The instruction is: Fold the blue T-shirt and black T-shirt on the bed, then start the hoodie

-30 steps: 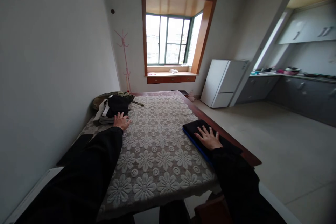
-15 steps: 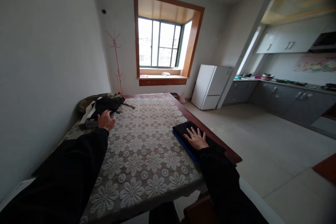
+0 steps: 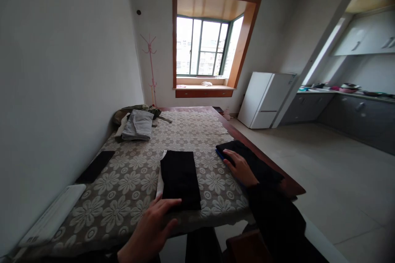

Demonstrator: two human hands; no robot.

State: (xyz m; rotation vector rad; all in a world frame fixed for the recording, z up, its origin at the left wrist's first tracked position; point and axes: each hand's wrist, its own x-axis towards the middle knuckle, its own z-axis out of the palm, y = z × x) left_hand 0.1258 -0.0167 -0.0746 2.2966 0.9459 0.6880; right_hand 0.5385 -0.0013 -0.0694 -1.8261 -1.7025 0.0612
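A folded black garment (image 3: pixel 180 180) with a white edge lies on the floral lace tablecloth (image 3: pixel 129 181) near the table's front. My left hand (image 3: pixel 151 230) rests at its near end, thumb on the cloth, fingers loosely spread. My right hand (image 3: pixel 239 167) lies flat on the left edge of a folded dark stack (image 3: pixel 256 163) with a blue layer underneath, at the table's right edge. A pile of clothes (image 3: pixel 137 123), topped by a folded grey piece, sits at the far left of the table.
A flat black item (image 3: pixel 95 166) and a white slab (image 3: pixel 52 218) lie along the left wall. The wooden table edge (image 3: pixel 271 164) borders open tiled floor. A white fridge (image 3: pixel 265 98), kitchen counter (image 3: pixel 348 104), bay window (image 3: pixel 205 47) and pink coat stand (image 3: pixel 151 70) stand beyond.
My left hand left the far clothes pile and came back to the table's front; a black folded garment now lies before me. The pile's top is now grey. My right hand stayed on the dark stack.
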